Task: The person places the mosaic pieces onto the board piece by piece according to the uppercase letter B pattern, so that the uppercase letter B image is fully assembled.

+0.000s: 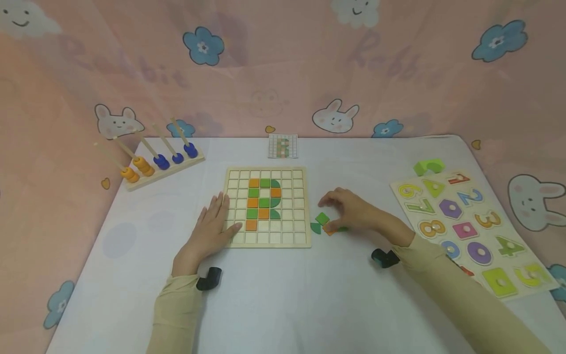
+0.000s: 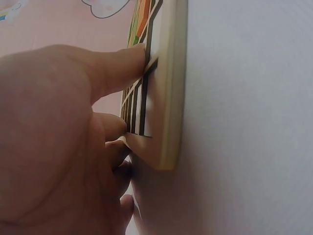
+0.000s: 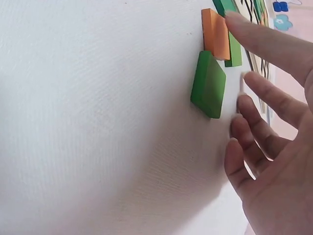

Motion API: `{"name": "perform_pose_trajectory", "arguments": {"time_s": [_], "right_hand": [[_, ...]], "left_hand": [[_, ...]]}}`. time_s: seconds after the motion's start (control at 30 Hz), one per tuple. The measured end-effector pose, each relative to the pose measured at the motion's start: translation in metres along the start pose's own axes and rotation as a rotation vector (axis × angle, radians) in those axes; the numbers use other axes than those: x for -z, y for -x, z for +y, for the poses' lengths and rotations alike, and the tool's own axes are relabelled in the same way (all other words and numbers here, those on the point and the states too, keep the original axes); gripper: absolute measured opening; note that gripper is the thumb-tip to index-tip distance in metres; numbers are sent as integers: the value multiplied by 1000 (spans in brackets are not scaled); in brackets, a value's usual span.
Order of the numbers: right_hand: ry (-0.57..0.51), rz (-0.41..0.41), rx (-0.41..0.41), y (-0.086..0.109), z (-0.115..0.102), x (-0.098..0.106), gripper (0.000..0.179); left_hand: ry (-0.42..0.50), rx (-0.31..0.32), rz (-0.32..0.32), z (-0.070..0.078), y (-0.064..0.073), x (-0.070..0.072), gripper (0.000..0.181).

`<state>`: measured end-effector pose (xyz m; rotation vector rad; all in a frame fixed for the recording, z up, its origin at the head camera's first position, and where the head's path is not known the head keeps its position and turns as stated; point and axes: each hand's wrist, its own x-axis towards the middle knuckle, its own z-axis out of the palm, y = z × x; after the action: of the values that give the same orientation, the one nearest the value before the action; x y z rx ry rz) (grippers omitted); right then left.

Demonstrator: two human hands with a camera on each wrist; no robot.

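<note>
A wooden grid board point(image 1: 287, 227) lies on the table, bearing orange and green tiles laid out like a letter R. My left hand point(image 1: 206, 231) rests at its left edge, fingers straight, with the thumb point(image 2: 117, 68) over the board's face in the left wrist view. Right of the board, my right hand point(image 1: 353, 211) hovers with loosely bent fingers over several loose tiles. Among them are a green square point(image 1: 322, 218), a dark green curved piece point(image 1: 315, 228) and an orange tile point(image 3: 215, 36) by the thumb. Another green tile point(image 3: 209, 85) lies nearest in the right wrist view.
Behind the board lies a small pattern card point(image 1: 283, 146). A bead abacus point(image 1: 165, 167) with upright rods stands at back left. On the right are a number-and-shape puzzle board point(image 1: 451, 226) and a green arched block point(image 1: 429, 167). A patterned cloth hangs behind the table.
</note>
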<state>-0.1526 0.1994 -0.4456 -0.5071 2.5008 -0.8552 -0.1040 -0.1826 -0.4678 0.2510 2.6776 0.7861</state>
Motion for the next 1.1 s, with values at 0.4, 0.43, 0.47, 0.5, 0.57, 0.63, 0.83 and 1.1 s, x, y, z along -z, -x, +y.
{"name": "perform_pose_trajectory", "arguments": {"time_s": [0.4, 0.43, 0.47, 0.5, 0.57, 0.63, 0.83, 1.1], "right_hand": [[-26, -47, -16, 7, -5, -3, 49], [-28, -48, -13, 7, -4, -3, 47], [-30, -50, -8, 7, -4, -4, 46], [-30, -50, -7, 7, -3, -4, 45], [-28, -47, 1, 7, -3, -4, 45], [-27, -41, 9, 7, -3, -4, 44], [-27, 41, 43, 6, -5, -7, 21], [-111, 221, 138, 2, -21, -18, 11]], "left_hand": [[4, -2, -3, 1, 0, 1, 87], [4, -2, -2, 1, 0, 1, 87], [4, -2, -2, 1, 0, 1, 87], [4, -2, -1, 1, 0, 1, 87], [4, -3, -1, 2, 1, 1, 86], [3, -2, -2, 2, 1, 1, 87], [-1, -3, -3, 1, 1, 1, 87], [-3, -4, 2, 2, 1, 1, 87]]}}
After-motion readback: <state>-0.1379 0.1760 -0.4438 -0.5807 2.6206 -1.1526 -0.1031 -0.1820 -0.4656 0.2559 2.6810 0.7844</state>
